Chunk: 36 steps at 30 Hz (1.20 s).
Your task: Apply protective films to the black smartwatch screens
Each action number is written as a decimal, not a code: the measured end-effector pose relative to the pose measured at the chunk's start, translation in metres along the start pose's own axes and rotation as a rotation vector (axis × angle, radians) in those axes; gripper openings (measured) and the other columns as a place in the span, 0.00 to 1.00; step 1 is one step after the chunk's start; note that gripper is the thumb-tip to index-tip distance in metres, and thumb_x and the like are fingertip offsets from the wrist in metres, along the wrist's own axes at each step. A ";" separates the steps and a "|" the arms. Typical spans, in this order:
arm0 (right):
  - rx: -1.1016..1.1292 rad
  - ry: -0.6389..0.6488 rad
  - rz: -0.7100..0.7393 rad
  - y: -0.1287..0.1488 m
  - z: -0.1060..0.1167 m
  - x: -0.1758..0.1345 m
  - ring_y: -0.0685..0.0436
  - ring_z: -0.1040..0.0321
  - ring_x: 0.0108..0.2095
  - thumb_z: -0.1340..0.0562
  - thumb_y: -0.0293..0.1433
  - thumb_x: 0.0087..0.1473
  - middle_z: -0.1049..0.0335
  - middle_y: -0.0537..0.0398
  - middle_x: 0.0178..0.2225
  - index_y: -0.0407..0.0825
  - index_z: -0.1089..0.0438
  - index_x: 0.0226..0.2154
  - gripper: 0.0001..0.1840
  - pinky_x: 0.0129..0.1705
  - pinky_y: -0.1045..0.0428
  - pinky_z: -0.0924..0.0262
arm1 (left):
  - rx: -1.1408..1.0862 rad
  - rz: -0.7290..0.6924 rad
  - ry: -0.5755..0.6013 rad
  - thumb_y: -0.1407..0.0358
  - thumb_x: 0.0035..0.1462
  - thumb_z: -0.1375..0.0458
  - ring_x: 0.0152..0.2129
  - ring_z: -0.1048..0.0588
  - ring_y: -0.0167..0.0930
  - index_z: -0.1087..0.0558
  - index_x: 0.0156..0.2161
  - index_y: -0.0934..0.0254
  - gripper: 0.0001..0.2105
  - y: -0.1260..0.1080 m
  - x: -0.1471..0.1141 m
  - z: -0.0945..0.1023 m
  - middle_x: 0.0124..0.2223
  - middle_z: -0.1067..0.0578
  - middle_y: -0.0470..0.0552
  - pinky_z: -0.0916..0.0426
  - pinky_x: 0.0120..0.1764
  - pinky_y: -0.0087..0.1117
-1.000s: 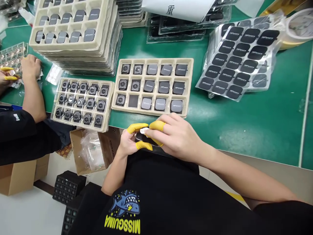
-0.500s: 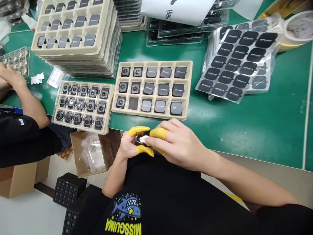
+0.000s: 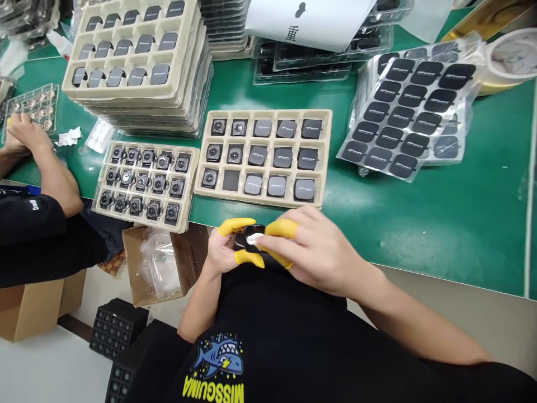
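Observation:
My left hand (image 3: 222,249), in yellow finger cots, grips a black smartwatch (image 3: 250,230) by its edges between thumb and finger, its glossy dark face turned up. Pinched in my right hand (image 3: 316,249), also with yellow finger cots, is a small white cloth (image 3: 254,239) that touches the watch face. Just beyond my hands lies a beige tray (image 3: 262,202). Its left part holds several watches showing their sensor backs, and its right part holds watches covered with dark printed stickers. One compartment (image 3: 230,181) in its front row has no watch.
Left of that tray is another tray (image 3: 187,210) of watches under clear plastic. Tall tray stacks (image 3: 184,112) stand behind. Sheets of black stickers (image 3: 388,137) lie at right near a tape roll (image 3: 514,56). A co-worker's hands (image 3: 29,134) work at far left. A cardboard box (image 3: 136,274) sits below.
My right hand has shifted slightly right with the white cloth, and more of the watch face shows. The whole view has shifted a little. The co-worker's hand has moved slightly.

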State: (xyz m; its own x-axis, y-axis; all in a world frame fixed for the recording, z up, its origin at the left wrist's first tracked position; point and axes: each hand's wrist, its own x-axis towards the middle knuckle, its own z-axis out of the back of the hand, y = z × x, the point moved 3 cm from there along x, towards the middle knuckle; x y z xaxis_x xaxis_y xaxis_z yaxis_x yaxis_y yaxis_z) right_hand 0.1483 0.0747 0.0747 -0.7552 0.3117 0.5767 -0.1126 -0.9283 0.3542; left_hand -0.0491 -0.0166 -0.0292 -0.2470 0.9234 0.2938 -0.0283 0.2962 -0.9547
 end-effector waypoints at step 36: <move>0.298 0.189 -0.648 -0.004 0.002 -0.056 0.38 0.16 0.46 0.38 0.29 0.71 0.15 0.50 0.50 0.54 0.29 0.59 0.16 0.42 0.46 0.23 | -0.061 0.020 0.065 0.45 0.41 0.16 0.34 0.13 0.35 0.16 0.58 0.55 0.39 -0.030 -0.025 0.000 0.41 0.14 0.50 0.15 0.37 0.33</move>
State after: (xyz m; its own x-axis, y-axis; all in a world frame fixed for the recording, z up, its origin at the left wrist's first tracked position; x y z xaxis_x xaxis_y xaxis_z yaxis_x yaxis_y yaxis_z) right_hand 0.1923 0.0612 0.0429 -0.6984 0.7135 0.0567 -0.4141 -0.4674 0.7810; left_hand -0.0422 -0.0484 -0.0075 -0.1836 0.9426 0.2788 0.0359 0.2899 -0.9564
